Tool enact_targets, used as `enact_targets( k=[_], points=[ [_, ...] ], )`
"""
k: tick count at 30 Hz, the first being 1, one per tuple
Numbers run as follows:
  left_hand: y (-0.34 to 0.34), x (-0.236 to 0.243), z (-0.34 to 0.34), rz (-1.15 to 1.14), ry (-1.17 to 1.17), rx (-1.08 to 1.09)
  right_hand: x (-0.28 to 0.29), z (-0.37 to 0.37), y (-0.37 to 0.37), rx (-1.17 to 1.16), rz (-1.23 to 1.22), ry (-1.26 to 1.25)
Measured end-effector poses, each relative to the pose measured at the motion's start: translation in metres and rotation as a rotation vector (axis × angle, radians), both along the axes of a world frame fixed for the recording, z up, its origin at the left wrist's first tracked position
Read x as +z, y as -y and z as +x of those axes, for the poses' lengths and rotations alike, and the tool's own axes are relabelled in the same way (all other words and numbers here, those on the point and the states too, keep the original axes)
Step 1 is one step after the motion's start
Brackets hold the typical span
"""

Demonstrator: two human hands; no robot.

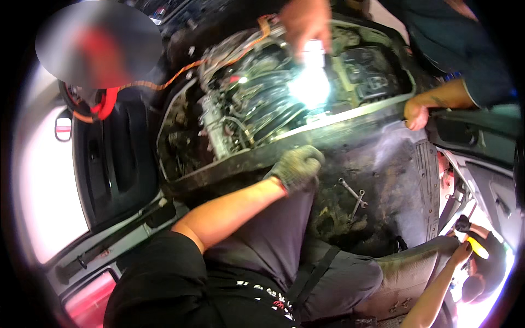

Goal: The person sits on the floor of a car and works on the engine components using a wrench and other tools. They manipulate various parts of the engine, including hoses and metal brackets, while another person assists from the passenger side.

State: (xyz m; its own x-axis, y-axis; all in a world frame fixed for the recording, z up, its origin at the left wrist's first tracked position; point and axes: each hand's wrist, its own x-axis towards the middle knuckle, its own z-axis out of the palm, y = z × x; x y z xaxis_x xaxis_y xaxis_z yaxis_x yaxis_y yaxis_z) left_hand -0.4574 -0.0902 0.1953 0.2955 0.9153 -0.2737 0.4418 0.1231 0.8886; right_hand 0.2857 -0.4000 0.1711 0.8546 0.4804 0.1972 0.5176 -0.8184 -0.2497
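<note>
My gloved left hand [298,167] is curled just below the metal rim [333,120] of an open engine compartment [257,104]; whether it holds anything is hidden. My right hand [459,257] reaches to the seat's upper edge at the lower right, beside a yellow object [477,247]; its grip is unclear. Two crossed wrenches [351,197] lie on the dark floor lining [377,169] right of my left hand. A co-worker's hand [309,24] holds a bright work light [309,82] over the engine; another bare hand [415,115] of theirs rests at the rim's right end.
Dark door panels [120,169] flank me. An orange cable [147,85] runs to a red-and-black item [101,104] at upper left, under a blurred area. A seat [399,279] is at lower right. Another person [486,273] works beyond it in the doorway.
</note>
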Motion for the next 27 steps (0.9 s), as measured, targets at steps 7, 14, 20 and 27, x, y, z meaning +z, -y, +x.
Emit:
enact_targets(
  k=[7,14,20,27],
  points=[
    [0.043,-0.086,-0.274,0.065,-0.427,0.457,0.014,-0.346,-0.132,0.329,-0.208,-0.475],
    [0.082,-0.169,-0.365,0.105,-0.85,0.245,0.102,-0.595,-0.166,0.808,-0.471,-0.717],
    [0.081,-0.146,-0.362,0.149,-0.736,0.227,0.175,-0.633,-0.15,0.572,-0.295,-0.739],
    [0.073,-0.118,-0.371,0.161,-0.638,0.247,0.207,-0.685,-0.209,0.807,-0.228,-0.555]
  ],
)
